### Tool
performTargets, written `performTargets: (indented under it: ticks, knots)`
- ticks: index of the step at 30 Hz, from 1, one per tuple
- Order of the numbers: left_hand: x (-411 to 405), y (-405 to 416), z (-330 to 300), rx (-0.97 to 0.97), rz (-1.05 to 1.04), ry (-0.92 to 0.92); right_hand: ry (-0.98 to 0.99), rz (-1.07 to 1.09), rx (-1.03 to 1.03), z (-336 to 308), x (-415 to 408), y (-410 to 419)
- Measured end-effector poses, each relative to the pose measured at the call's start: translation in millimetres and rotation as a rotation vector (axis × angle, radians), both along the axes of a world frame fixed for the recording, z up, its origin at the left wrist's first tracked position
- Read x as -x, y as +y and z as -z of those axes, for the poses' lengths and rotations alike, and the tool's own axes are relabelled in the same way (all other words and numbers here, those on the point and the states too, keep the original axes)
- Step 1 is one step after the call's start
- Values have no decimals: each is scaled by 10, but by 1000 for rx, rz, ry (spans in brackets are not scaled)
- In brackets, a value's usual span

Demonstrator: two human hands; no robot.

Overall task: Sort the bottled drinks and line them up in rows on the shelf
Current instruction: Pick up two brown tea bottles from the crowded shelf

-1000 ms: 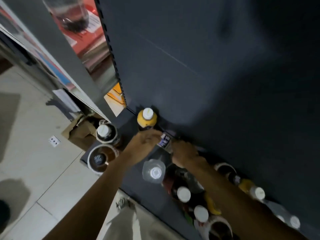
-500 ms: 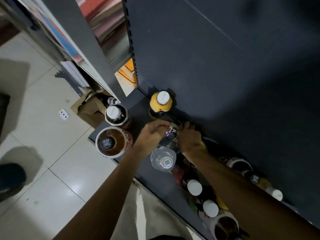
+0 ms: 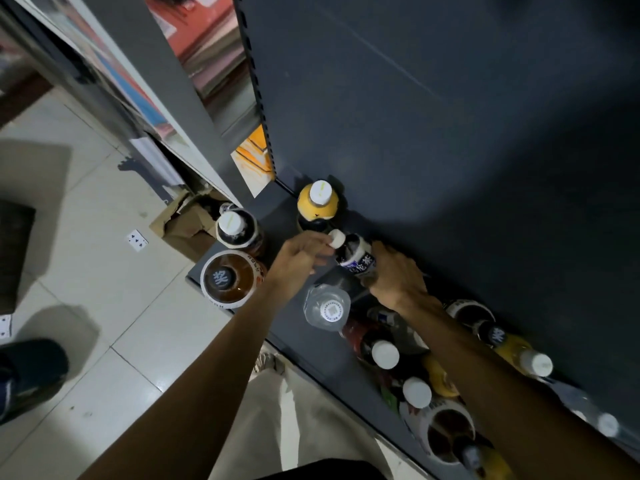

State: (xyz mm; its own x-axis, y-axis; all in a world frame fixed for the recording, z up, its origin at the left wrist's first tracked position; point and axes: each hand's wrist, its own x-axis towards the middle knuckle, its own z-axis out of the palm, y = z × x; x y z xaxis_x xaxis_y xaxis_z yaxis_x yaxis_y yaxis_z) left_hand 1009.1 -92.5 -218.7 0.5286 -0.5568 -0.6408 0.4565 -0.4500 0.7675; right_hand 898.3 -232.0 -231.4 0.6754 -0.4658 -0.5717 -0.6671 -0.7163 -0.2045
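Right hand (image 3: 398, 278) grips the dark tea bottle (image 3: 355, 256), tilted toward 10 o'clock; left hand (image 3: 298, 261) fingers pinch its cap (image 3: 336, 238). Just beyond stands the yellow bottle (image 3: 318, 206); a careless swing could topple it off the shelf (image 3: 311, 344)

Yellow bottle (image 3: 317, 206), white cap; dark bottle (image 3: 355, 256), blue-white label; grey shelf (image 3: 311, 344).

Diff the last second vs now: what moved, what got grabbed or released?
Both hands have tilted the dark tea bottle up; its white cap now shows, pointing toward the orange bottle. The left hand pinches the cap, the right hand grips the body. Nothing was released. The clear water bottle stayed put.
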Motion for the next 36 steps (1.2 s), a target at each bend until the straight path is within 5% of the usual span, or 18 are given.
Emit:
performTargets:
  ticks: [8, 14, 22, 29, 36]
  knots:
    - [181, 3, -471, 198, -112, -52, -317, 137, -13, -557, 149, 138]
    - [364, 469, -781, 247, 120, -21, -623, 320, 63, -1038, 252, 557]
    - [570, 1310, -1092, 351, 236, -294, -1044, 481, 16, -1495, 367, 1549]
    - [515, 1788, -1368, 459, 257, -435, -1096, 544, -198, -1472, 374, 2145]
    - [433, 2071, -1394, 262, 321, -517, -943, 496, -248, -1368, 293, 2411]
